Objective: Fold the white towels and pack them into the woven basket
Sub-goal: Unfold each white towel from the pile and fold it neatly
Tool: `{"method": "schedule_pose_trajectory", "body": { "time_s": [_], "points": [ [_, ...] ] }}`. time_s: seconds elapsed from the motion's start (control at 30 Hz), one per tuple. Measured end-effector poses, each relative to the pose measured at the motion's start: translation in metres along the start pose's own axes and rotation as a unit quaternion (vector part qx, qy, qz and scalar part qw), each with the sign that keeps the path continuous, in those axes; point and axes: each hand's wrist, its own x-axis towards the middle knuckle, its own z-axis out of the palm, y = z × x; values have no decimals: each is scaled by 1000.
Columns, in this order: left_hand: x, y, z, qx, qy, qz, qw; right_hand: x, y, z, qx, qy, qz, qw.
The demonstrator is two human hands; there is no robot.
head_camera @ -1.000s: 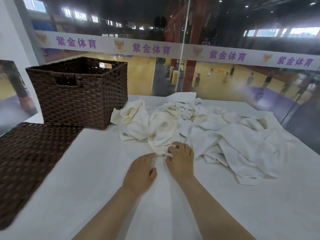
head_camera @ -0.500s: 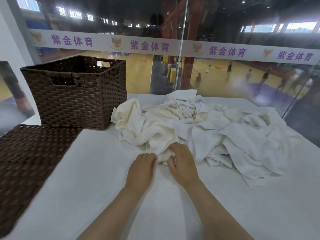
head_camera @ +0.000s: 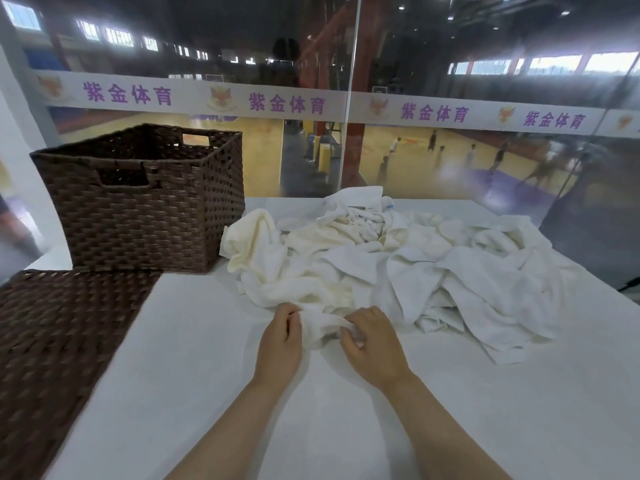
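A near edge of the white towels [head_camera: 398, 268] has been gathered up since a second ago, when both hands lay flat at the foot of the heap. The left hand [head_camera: 278, 344] and the right hand [head_camera: 375, 344] are now curled, each pinching a bunch of the same towel edge between fingers and thumb, close together on the worktop [head_camera: 207, 375]. One towel is judged to be in the course of being singled out for folding; none is seen folded yet.

The heap lies crumpled across the middle and right of the worktop, its left edge just beside the woven basket [head_camera: 145, 206]. The basket stands open-topped at the far left; its inside cannot be seen fully. A flat woven panel [head_camera: 59, 341] lies in front of it, narrowing the folding space. The tangled neighbouring towels may be dragged along.
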Motion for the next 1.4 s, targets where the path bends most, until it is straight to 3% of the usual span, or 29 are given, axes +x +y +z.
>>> {"method": "schedule_pose_trajectory", "body": {
  "time_s": [0.07, 0.17, 0.3, 0.37, 0.43, 0.53, 0.63, 0.77, 0.9, 1.0, 1.13, 1.3, 1.4],
  "points": [
    [0, 3, -3, -60, 7, -37, 997, -20, -14, -4, 13, -36, -32, 999],
    [2, 1, -7, -97, 18, -16, 995, -46, -36, -14, 32, -120, -57, 991],
    [0, -11, -10, -61, 9, 7, 998, -47, -61, -39, 99, -233, 7, 967],
    [-5, -14, -14, -54, -28, 8, 998, -35, -69, -44, 164, -159, 58, 972],
    [-12, -14, -17, -47, -51, 15, 997, -19, -72, -39, 136, -72, 90, 984],
    [-19, -13, -23, -33, -58, 15, 998, 3, -69, -18, 4, -139, 131, 982],
    [-23, -13, -32, -30, -60, 6, 998, 16, -63, -4, -6, -160, 171, 972],
    [-20, -17, -49, 46, -32, 70, 996, 12, -59, -21, 36, -93, 150, 984],
    [-1, -16, -60, 160, 16, 182, 970, 1, -49, -55, 81, -21, 196, 977],
    [20, -10, -61, 213, -13, 177, 961, 2, -41, -86, 129, 10, 222, 966],
    [45, 1, -48, 322, -74, 212, 920, 4, -37, -120, 181, 41, 229, 956],
    [58, 5, -28, 373, -148, 207, 892, 14, -28, -151, 228, 125, 252, 932],
    [58, 7, -32, 382, -133, 242, 882, 23, -21, -166, 201, 145, 238, 939]
  ]
}}
